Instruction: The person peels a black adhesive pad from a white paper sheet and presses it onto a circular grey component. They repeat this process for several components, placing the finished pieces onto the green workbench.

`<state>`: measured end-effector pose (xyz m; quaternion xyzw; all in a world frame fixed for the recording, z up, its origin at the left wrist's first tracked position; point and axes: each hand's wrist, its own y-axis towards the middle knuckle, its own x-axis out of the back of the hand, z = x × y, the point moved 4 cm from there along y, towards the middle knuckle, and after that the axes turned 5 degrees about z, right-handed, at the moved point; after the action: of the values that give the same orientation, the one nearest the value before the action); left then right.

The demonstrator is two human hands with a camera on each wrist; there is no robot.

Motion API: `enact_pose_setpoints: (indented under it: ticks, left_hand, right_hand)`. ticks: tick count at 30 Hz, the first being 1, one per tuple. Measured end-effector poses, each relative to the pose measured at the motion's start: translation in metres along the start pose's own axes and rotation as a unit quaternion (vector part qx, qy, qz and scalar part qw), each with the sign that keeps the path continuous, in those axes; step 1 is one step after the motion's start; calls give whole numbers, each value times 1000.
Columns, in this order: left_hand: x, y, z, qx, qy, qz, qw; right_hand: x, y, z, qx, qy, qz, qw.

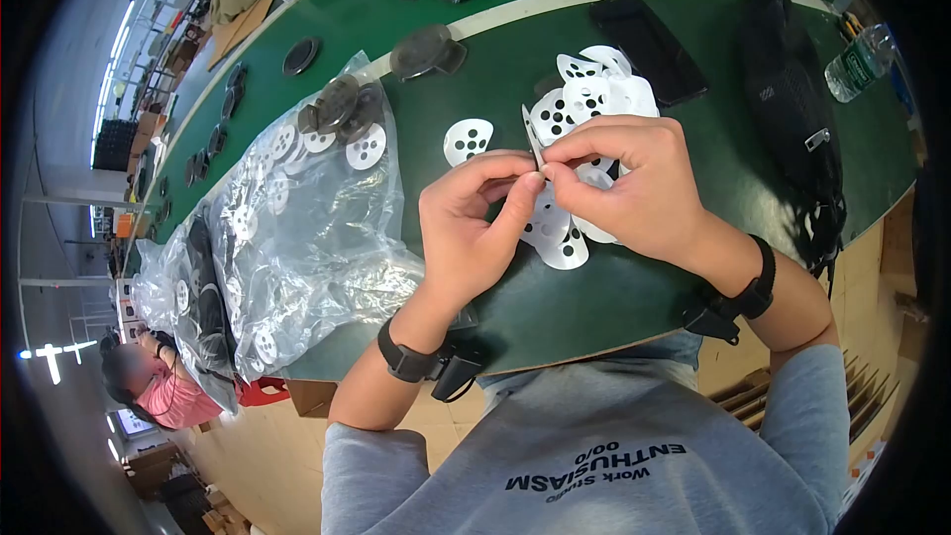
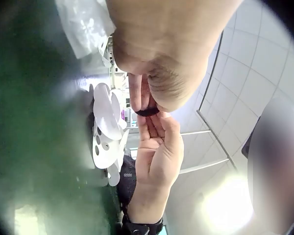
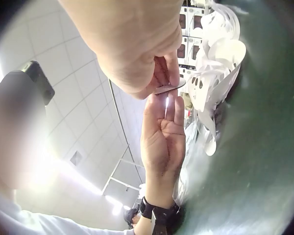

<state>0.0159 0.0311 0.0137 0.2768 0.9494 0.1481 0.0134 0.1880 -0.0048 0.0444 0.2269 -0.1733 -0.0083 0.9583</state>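
Observation:
Over the table, both hands pinch a thin rounded piece [image 1: 531,129] that is seen almost edge-on in the head view. Its face is pale in the right wrist view, while a dark side [image 2: 148,112] shows in the left wrist view. The left hand [image 1: 474,230] grips its near end between thumb and fingers. From the other side, the right hand [image 1: 642,176] holds it with thumb and forefinger, the fingertips of both hands close together. Below and behind the hands lies a loose pile of white discs with round holes [image 1: 586,97]. One single white disc [image 1: 468,141] lies left of the pile.
A clear plastic bag [image 1: 307,228] with more white discs spreads over the table's left side. Dark round parts [image 1: 424,52] stand along the back. A black phone-like slab [image 1: 649,48], a black bag [image 1: 792,109] and a water bottle [image 1: 860,63] are on the right.

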Motion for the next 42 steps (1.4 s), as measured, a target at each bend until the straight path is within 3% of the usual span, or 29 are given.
enact_pose_setpoints:
  ticks: [7,12,17,25,32,35,39,42]
  left_hand:
    - [0,-1,-3,-25,73,0,997]
    - [4,1,-7,-26,38,-23,999]
    - [5,1,-7,-35,45,3,998]
    - [1,1,-12,-79,150,-16,985]
    - [0,1,-10,-58,64,-22,996]
    - [-2,0,-7,-27,13,-24,999]
    - [7,-2,-3,41,-16,-70,997]
    - [25,3,-2,73,-39,-144,986]
  right_hand:
    - [-1,-1,-5,-3,10,8,1000]
    - [-5,-2,-5,-30,90,13,995]
    - [-4,-2,-7,-50,124,26,991]
    - [-2,-3,-3,-8,23,7,1000]
    - [-6,-4,-7,-35,75,-15,996]
    - [-4,-3,-5,5,-5,12,1000]
    - [-2,-1,-19,-47,160,-42,985]
    - [25,7,-23,-67,211,-109,969]
